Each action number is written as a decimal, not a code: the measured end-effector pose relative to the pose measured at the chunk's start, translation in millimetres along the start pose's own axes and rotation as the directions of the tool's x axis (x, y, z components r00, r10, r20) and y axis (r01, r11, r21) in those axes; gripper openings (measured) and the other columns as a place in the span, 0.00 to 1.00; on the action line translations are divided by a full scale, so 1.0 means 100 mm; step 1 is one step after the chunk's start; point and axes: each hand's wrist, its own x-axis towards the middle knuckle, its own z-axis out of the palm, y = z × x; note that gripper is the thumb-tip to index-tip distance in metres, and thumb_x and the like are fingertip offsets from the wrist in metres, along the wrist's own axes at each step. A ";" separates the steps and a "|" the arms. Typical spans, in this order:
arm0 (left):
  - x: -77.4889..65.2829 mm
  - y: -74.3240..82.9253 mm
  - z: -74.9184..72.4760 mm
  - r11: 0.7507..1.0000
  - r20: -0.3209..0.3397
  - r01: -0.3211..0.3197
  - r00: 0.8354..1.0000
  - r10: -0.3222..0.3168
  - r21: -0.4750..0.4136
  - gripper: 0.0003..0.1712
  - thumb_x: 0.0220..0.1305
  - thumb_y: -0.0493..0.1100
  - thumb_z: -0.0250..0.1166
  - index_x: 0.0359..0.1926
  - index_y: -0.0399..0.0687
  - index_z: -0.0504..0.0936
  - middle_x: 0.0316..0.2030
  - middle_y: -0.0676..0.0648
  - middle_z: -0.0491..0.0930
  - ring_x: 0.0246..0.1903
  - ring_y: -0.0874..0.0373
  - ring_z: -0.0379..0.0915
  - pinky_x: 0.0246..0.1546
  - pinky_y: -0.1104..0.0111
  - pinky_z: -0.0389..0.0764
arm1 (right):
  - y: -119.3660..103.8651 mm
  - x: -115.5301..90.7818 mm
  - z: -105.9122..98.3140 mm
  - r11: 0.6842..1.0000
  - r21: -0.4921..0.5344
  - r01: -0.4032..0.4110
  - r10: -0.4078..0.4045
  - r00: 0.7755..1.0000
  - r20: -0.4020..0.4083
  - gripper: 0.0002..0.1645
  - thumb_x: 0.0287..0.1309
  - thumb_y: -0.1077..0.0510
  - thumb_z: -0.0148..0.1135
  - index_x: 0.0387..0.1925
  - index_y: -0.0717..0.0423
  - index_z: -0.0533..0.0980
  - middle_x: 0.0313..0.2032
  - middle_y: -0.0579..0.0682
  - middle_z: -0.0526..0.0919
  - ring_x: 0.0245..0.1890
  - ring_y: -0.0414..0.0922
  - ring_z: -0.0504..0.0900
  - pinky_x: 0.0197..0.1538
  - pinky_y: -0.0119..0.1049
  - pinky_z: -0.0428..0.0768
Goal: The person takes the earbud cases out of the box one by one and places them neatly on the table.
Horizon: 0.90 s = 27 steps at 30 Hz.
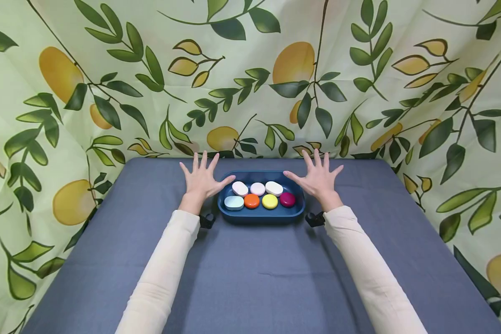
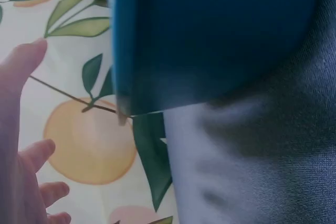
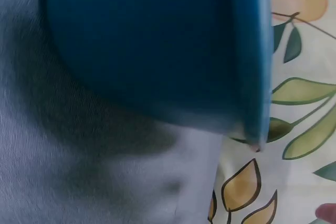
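Note:
A blue oval tray [image 1: 260, 216] stands near the table's far edge, holding several smooth pill-shaped pieces in two rows. Its back row has a white oval piece [image 1: 240, 188], a pale pink round one [image 1: 257, 189] and another white oval [image 1: 273, 188]. In front lie a pale blue oblong [image 1: 234, 202], then orange [image 1: 252, 201], yellow [image 1: 270, 201] and dark magenta [image 1: 287, 199] round pieces. My left hand [image 1: 201, 182] is spread at the tray's left end, thumb toward the rim. At the right end my right hand [image 1: 318, 180] has its fingers fanned out likewise. Both hands hold nothing.
A grey-blue cloth covers the table [image 1: 259, 273]. Behind it and along both sides hangs a curtain [image 1: 242, 55] printed with leaves and orange fruit. Each wrist carries a small black camera mount, the left one [image 1: 207, 221] and the right one [image 1: 315, 219] beside the tray.

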 end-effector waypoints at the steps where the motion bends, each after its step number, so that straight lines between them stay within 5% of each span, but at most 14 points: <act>1: -0.01 0.00 0.00 1.000 -0.004 -0.004 1.000 0.004 -0.002 0.54 0.56 0.81 0.46 0.76 0.63 0.44 0.78 0.40 0.39 0.77 0.40 0.26 0.68 0.30 0.29 | 0.00 -0.01 0.00 1.000 0.020 0.004 -0.004 1.000 -0.003 0.63 0.45 0.12 0.41 0.76 0.38 0.44 0.77 0.59 0.40 0.77 0.65 0.35 0.64 0.80 0.34; 8: -0.09 -0.02 0.00 0.999 -0.037 -0.048 0.998 0.048 -0.017 0.49 0.59 0.76 0.48 0.76 0.60 0.50 0.77 0.41 0.47 0.77 0.40 0.36 0.71 0.33 0.35 | 0.03 -0.12 0.04 0.961 0.275 0.045 -0.057 0.998 0.036 0.53 0.57 0.23 0.46 0.76 0.42 0.47 0.77 0.61 0.45 0.76 0.64 0.43 0.70 0.73 0.46; 14: -0.21 0.01 -0.02 0.992 -0.063 -0.095 0.994 0.090 -0.084 0.44 0.64 0.68 0.52 0.75 0.57 0.54 0.75 0.41 0.55 0.75 0.42 0.47 0.73 0.38 0.45 | 0.06 -0.26 0.07 0.828 0.558 0.061 -0.119 0.991 0.067 0.40 0.67 0.37 0.48 0.74 0.48 0.54 0.75 0.60 0.54 0.74 0.62 0.53 0.72 0.64 0.56; 19: -0.31 0.04 -0.04 0.974 -0.089 -0.146 0.987 0.132 -0.176 0.39 0.66 0.62 0.55 0.72 0.53 0.60 0.72 0.42 0.62 0.72 0.44 0.56 0.73 0.43 0.55 | 0.12 -0.37 0.14 0.714 0.699 0.034 -0.119 0.990 0.073 0.35 0.69 0.43 0.49 0.71 0.53 0.59 0.70 0.63 0.63 0.70 0.60 0.63 0.69 0.59 0.66; 23: -0.38 0.05 -0.02 0.943 -0.089 -0.193 0.980 0.176 -0.270 0.33 0.67 0.56 0.59 0.69 0.49 0.66 0.68 0.41 0.68 0.69 0.43 0.63 0.70 0.46 0.63 | 0.19 -0.48 0.25 0.630 0.776 -0.013 -0.093 0.991 0.092 0.33 0.69 0.48 0.52 0.70 0.56 0.61 0.69 0.63 0.66 0.66 0.57 0.70 0.63 0.47 0.75; 27: -0.43 0.08 0.03 0.895 -0.084 -0.256 0.967 0.242 -0.364 0.28 0.66 0.49 0.61 0.64 0.45 0.72 0.64 0.40 0.73 0.64 0.44 0.69 0.67 0.49 0.69 | 0.26 -0.58 0.37 0.533 0.841 -0.096 -0.044 0.989 0.140 0.33 0.66 0.51 0.57 0.69 0.54 0.63 0.69 0.60 0.66 0.58 0.40 0.74 0.52 0.27 0.75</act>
